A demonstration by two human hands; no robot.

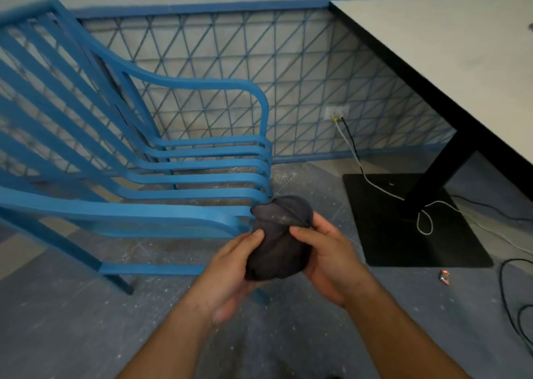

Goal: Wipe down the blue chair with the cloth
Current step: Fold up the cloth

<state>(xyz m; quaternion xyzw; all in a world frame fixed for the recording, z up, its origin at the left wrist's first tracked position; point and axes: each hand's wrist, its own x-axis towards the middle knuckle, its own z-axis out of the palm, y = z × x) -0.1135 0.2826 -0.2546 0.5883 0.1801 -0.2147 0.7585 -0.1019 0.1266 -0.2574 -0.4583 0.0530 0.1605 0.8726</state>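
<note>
The blue slatted chair [161, 177] fills the left half of the view, its seat slats running toward a curved front edge. A bunched dark grey cloth [278, 240] sits just off the seat's front right corner, close to the near armrest's end. My left hand [230, 269] cups the cloth from below and the left, thumb on top. My right hand [328, 260] grips its right side, thumb pressing the upper fold. Both forearms reach in from the bottom edge.
A white table top [450, 47] on a black post and square base plate [403, 234] stands at the right. Cables [427, 223] trail over the base and floor from a wall socket [336, 113]. A blue lattice panel [259, 76] lines the wall. A small wrapper [444, 277] lies on the dusty floor.
</note>
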